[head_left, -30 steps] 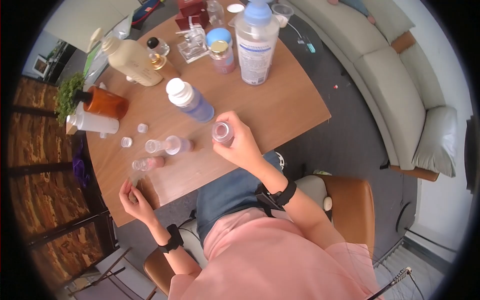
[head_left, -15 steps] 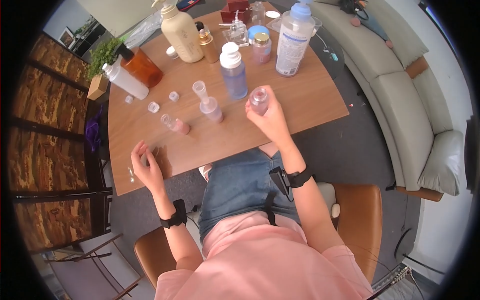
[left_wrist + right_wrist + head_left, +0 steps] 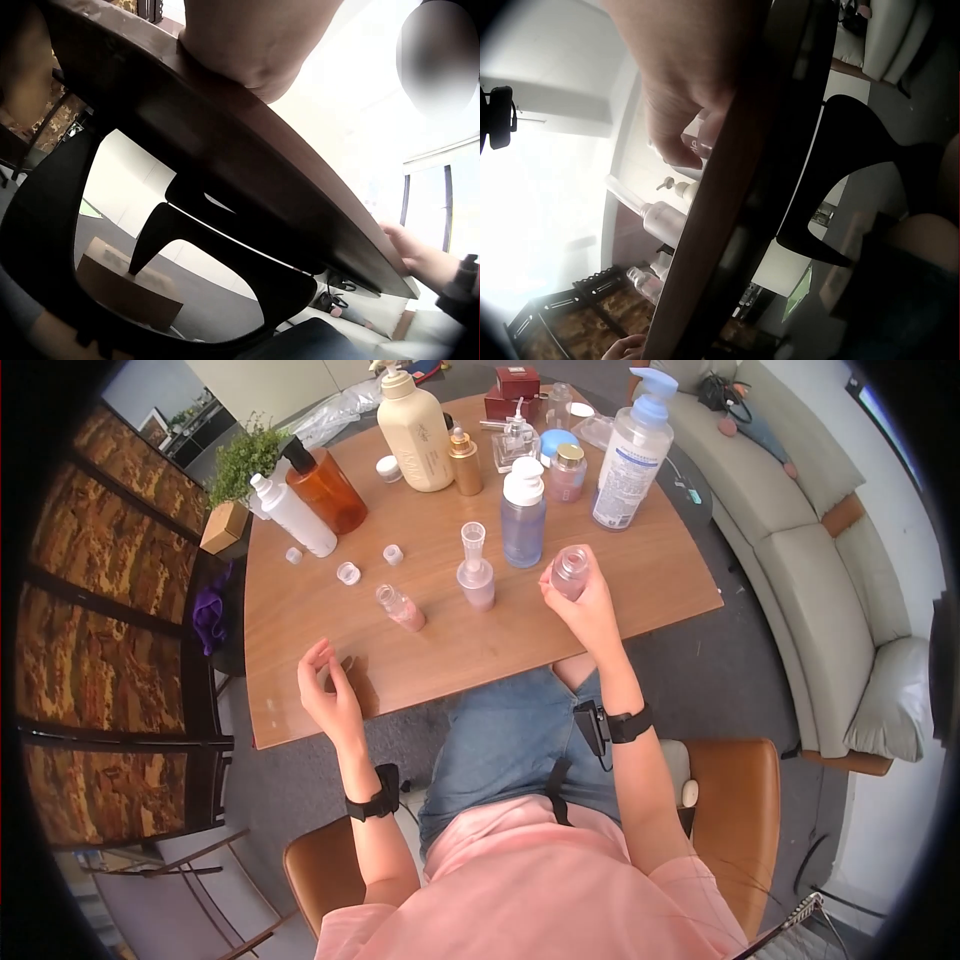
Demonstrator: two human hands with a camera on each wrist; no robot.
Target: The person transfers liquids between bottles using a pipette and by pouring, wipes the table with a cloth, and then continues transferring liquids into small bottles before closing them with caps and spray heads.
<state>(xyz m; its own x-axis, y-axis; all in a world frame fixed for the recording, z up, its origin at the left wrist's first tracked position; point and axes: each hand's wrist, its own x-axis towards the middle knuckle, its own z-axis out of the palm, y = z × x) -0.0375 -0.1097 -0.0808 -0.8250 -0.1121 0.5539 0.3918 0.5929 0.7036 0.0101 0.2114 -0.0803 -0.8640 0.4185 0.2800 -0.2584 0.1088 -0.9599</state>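
Note:
My right hand (image 3: 590, 615) grips a small clear pinkish bottle (image 3: 570, 576) near the table's front edge, its open mouth facing up. My left hand (image 3: 332, 698) rests at the front left edge, fingers loosely curled with nothing between them. Between the hands stands a pinkish bottle (image 3: 477, 592) with a clear funnel-shaped piece (image 3: 473, 543) upright on its neck. Left of it is a small clear bottle (image 3: 402, 612) with pink contents. In the right wrist view, the right hand (image 3: 686, 97) partly hides its bottle; the left wrist view shows mostly the table's underside.
Small clear caps (image 3: 348, 573) lie left of the bottles. A blue bottle with white top (image 3: 523, 520) stands behind the right hand. Farther back are an amber pump bottle (image 3: 328, 490), a cream pump bottle (image 3: 414, 440), a gold-capped jar (image 3: 567, 475) and a large clear pump bottle (image 3: 630, 465).
The head view has swung, so the table and both hands sit farther right in it. The right hand keeps its grip on the bottle; the left stays loosely curled at the table edge.

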